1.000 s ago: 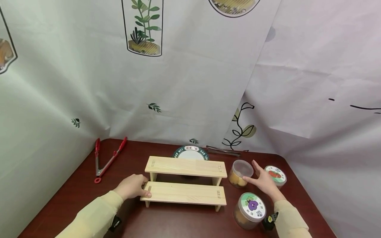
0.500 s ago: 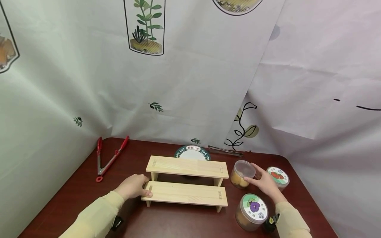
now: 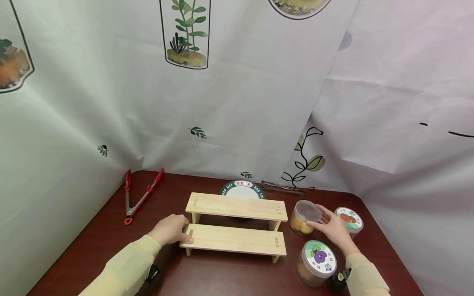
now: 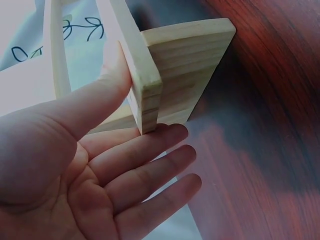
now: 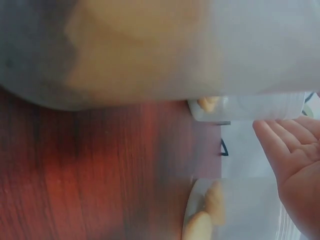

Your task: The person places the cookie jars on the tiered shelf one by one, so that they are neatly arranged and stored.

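My left hand (image 3: 171,229) pinches the left end of the lower step of a two-tier wooden stand (image 3: 233,240). In the left wrist view the thumb presses one face of the board (image 4: 145,75), with fingers on the other side. To the right of the stand, my right hand (image 3: 334,229) grips a clear plastic jar (image 3: 301,224) near its rim, thumb in front and fingers behind. Yellowish food pieces sit low inside the jar, which stands on the table. In the right wrist view the fingertips of the right hand (image 5: 297,160) touch this jar (image 5: 245,107); the thumb is hidden.
A jar with an eggplant-picture lid (image 3: 318,259) stands nearest me at right, and a tomato-picture jar (image 3: 349,220) behind the right hand. Red-handled tongs (image 3: 135,205) lie at far left. Behind the stand are a plate (image 3: 242,190) and metal tongs (image 3: 283,188), close to the fabric wall.
My right hand's fingers have closed in on the clear jar from a spread pose. The left hand keeps its hold on the stand. The head view has shifted slightly left.
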Action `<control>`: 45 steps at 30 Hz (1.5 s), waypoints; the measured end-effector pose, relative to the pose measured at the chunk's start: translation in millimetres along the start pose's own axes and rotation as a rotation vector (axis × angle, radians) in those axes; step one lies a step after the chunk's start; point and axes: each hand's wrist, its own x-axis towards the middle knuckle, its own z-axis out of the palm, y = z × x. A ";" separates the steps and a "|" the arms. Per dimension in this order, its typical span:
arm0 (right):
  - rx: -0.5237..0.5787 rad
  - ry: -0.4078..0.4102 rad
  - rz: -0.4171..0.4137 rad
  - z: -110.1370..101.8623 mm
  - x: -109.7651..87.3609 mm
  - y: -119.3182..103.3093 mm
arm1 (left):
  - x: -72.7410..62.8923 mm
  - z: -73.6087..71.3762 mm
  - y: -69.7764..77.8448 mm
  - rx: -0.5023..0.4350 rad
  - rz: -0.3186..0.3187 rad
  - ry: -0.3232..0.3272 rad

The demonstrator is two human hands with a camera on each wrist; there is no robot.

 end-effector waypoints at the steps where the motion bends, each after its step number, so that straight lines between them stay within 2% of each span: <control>1: -0.005 0.008 0.001 -1.0 -0.8 0.2 | 0.6 0.2 0.5 0.002 0.002 -0.001; 9: -0.029 0.060 0.010 -11.4 -7.6 -3.6 | 3.7 4.4 -0.5 -0.002 -0.005 -0.011; 21: -0.068 0.088 0.042 -24.9 -18.1 -26.9 | 2.5 5.4 -1.2 -0.003 -0.023 -0.016; 27: -0.057 0.135 0.006 -31.5 -22.4 -42.1 | -0.3 3.4 -0.4 -0.012 -0.019 -0.015; 34: -0.040 0.153 -0.011 -29.6 -25.0 -53.6 | -1.3 2.5 -0.4 -0.013 -0.032 -0.017; 45: -0.007 0.276 -0.028 -31.0 -37.2 -84.1 | -2.8 2.3 -1.8 -0.018 -0.035 -0.004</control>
